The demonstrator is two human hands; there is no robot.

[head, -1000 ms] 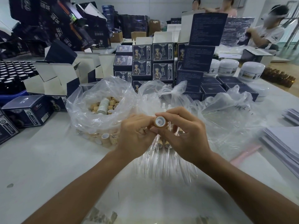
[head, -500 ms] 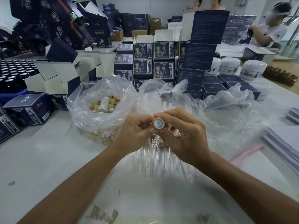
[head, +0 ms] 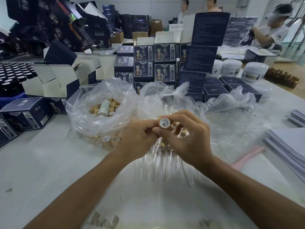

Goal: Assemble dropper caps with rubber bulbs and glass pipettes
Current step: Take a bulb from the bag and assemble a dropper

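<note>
At frame centre, the left hand (head: 140, 139) and right hand (head: 186, 138) together pinch one dropper cap (head: 163, 123) between their fingertips, held clear of the table (head: 41, 171), probably to steady it for fitting. The cap's open white underside faces the camera, so its axis points roughly up and toward the viewer. Beneath the hands, glass pipettes (head: 158, 164) lie fanned lengthwise toward the lower edge, within easy reach. Left of centre, a clear bag (head: 85, 116) holds spare caps. Whether a rubber bulb is already seated cannot be told.
</note>
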